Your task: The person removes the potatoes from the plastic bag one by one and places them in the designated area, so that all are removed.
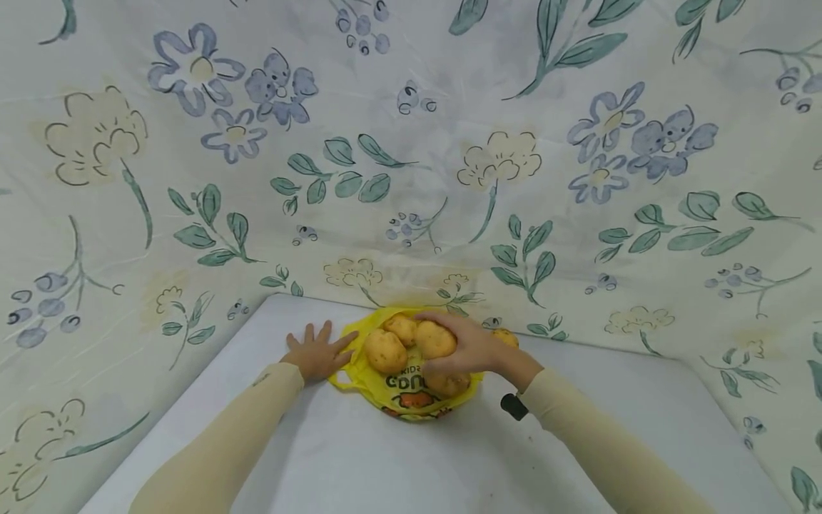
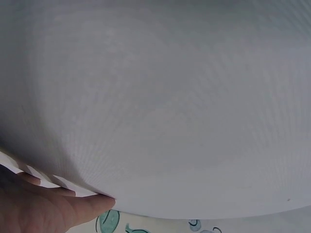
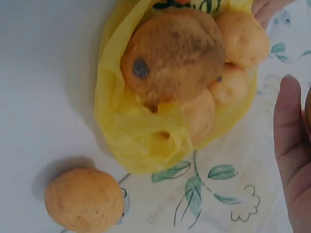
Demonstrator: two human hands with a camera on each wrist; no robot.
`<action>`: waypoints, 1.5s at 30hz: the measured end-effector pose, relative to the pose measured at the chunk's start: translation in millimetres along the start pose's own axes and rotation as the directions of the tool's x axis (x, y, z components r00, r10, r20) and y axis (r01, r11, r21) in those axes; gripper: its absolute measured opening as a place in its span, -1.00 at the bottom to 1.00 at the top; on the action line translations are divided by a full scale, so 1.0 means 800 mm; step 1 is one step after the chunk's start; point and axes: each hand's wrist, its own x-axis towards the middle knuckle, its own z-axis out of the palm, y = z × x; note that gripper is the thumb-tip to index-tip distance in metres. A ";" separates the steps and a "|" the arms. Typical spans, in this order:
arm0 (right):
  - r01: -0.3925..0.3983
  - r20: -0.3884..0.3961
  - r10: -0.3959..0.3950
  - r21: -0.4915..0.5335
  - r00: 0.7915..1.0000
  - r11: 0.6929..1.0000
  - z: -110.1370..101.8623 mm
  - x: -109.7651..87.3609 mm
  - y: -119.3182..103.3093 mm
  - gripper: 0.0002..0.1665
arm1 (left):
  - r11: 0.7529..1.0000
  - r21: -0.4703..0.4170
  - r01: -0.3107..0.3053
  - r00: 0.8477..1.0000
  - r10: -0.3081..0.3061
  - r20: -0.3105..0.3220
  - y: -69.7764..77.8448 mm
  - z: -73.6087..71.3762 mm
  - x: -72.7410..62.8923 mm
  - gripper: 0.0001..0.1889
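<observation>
A yellow plastic bag [image 1: 398,400] with printed lettering lies on the white table, its mouth spread around several potatoes. My left hand [image 1: 320,351] rests with fingers spread at the bag's left edge, the thumb side against the plastic. Over the bag, my right hand [image 1: 472,346] grips a potato [image 1: 435,339] between thumb and fingers; only a sliver of it shows in the right wrist view. Two potatoes, one of them the rounder potato [image 1: 385,351], sit in the bag's left part. A large potato with a dark spot [image 3: 175,53] lies below my right hand.
A loose potato [image 3: 85,200] lies outside the bag on the table, partly behind my right wrist in the head view. Floral cloth [image 1: 411,214] stands behind and beside the white table [image 1: 359,464]. A small black object [image 1: 514,407] shows by my right sleeve.
</observation>
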 end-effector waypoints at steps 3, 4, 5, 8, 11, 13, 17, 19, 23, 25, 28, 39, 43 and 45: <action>-0.031 -0.035 0.032 0.023 0.999 0.999 -0.007 -0.003 0.003 -0.06 | 1.000 -0.006 0.000 1.000 0.000 0.000 0.000 0.000 0.000 -0.34; -0.037 -0.042 0.038 0.036 0.998 0.999 -0.009 -0.004 0.004 -0.06 | 1.000 -0.005 -0.001 1.000 0.001 -0.001 0.000 0.000 0.001 -0.34; -0.040 -0.045 0.043 0.055 0.998 0.998 -0.011 -0.004 0.005 -0.06 | 1.000 -0.005 0.000 1.000 0.000 -0.001 0.000 0.000 0.001 -0.34; -0.024 -0.058 0.028 0.061 0.998 0.998 -0.020 -0.006 0.006 -0.06 | 1.000 -0.005 0.000 1.000 0.000 -0.003 -0.001 -0.001 0.002 -0.33; 0.042 -0.079 -0.043 -0.006 0.996 0.999 -0.031 -0.007 0.009 -0.08 | 1.000 0.001 0.004 1.000 -0.004 -0.003 -0.003 -0.002 0.002 -0.32; 0.086 -0.102 -0.093 -0.070 0.990 0.994 -0.040 -0.007 0.011 -0.09 | 1.000 0.002 0.009 1.000 -0.009 0.000 -0.004 -0.002 0.003 -0.31; 0.091 -0.147 -0.105 -0.101 0.984 0.991 -0.056 -0.011 0.016 -0.10 | 1.000 0.001 0.014 1.000 -0.014 0.006 -0.005 -0.002 0.004 -0.29; 0.078 -0.169 -0.094 -0.094 0.981 0.992 -0.063 -0.013 0.020 -0.11 | 1.000 0.004 0.015 1.000 -0.015 0.006 -0.006 -0.002 0.004 -0.29; 0.041 -0.206 -0.059 -0.090 0.977 0.995 -0.073 -0.019 0.034 -0.12 | 1.000 0.012 0.010 1.000 -0.010 -0.002 -0.005 -0.001 0.003 -0.29; 0.017 -0.222 -0.035 -0.084 0.974 0.996 -0.077 -0.023 0.040 -0.12 | 1.000 0.012 0.006 1.000 -0.006 -0.005 -0.004 -0.001 0.002 -0.30; -0.027 -0.239 0.005 -0.089 0.971 0.996 -0.082 -0.031 0.048 -0.10 | 1.000 0.013 0.004 1.000 -0.004 -0.005 -0.003 0.000 0.002 -0.30; -0.181 -0.277 0.147 -0.102 0.949 0.978 -0.113 -0.055 0.074 -0.02 | 1.000 0.002 0.004 1.000 -0.004 0.015 -0.002 0.002 0.005 -0.29; -0.237 -0.288 0.209 -0.065 0.935 0.969 -0.119 -0.062 0.087 -0.03 | 1.000 -0.001 0.006 1.000 -0.006 0.005 -0.001 0.002 0.005 -0.30; -0.251 -0.294 0.225 -0.055 0.929 0.966 -0.121 -0.065 0.094 -0.03 | 1.000 -0.003 0.003 1.000 -0.003 0.005 0.000 0.003 0.006 -0.30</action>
